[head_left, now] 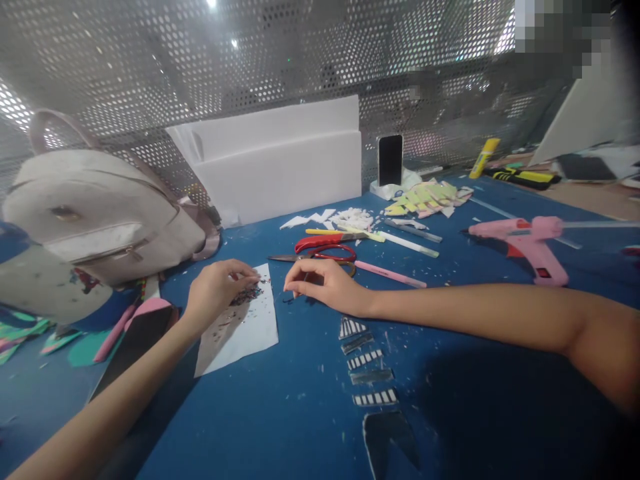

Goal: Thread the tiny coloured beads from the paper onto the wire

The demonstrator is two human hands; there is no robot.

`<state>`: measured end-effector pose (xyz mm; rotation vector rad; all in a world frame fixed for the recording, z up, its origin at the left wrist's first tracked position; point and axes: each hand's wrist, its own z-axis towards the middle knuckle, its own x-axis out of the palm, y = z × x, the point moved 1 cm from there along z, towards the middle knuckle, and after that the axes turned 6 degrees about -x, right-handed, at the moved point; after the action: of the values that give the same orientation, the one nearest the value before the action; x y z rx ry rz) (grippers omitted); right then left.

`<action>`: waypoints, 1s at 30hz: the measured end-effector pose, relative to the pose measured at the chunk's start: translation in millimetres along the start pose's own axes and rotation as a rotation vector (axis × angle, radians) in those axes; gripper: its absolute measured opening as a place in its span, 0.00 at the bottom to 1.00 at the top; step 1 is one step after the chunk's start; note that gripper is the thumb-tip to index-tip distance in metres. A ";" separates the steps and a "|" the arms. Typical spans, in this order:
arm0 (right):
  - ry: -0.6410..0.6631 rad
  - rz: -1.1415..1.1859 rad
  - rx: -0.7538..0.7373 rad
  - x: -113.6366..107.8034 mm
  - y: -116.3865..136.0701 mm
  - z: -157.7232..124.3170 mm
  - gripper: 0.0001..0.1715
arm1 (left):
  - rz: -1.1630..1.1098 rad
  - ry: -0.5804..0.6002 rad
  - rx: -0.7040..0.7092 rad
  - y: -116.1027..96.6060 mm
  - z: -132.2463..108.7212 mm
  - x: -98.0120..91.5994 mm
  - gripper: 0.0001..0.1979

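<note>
My left hand rests on a white sheet of paper, fingers curled over a small heap of dark scraps lying on it. My right hand hovers just right of the sheet on the blue table, its fingertips pinched together near the paper's edge; what they hold is too small to make out. Red-handled scissors lie just behind the right hand.
A row of striped and dark cut pieces lies near the front. A pink glue gun, pink pen, glue sticks, white foam board, a phone and coloured paper pieces stand behind. A pale backpack sits left.
</note>
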<state>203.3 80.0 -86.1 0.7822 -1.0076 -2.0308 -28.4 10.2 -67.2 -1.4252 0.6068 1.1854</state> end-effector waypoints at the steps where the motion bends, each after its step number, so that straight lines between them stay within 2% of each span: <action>1: 0.000 0.001 0.000 -0.1 0.1 0.1 0.09 | 0.011 0.013 0.004 -0.7 1.1 -0.5 0.08; 15: 0.014 -0.039 0.028 -1.6 1.8 0.2 0.11 | 0.088 0.161 0.105 3.8 18.5 -3.2 0.09; 25: 0.019 -0.040 0.036 -0.2 1.4 0.6 0.11 | 0.062 0.103 0.081 9.1 17.9 -7.6 0.10; 30: 0.017 -0.046 0.006 -0.2 0.5 0.9 0.10 | 0.068 0.140 0.086 8.4 11.2 -10.0 0.09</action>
<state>202.8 80.3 -85.2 0.8318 -0.9954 -2.0579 -43.0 16.2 -60.2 -1.4316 0.8001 1.1057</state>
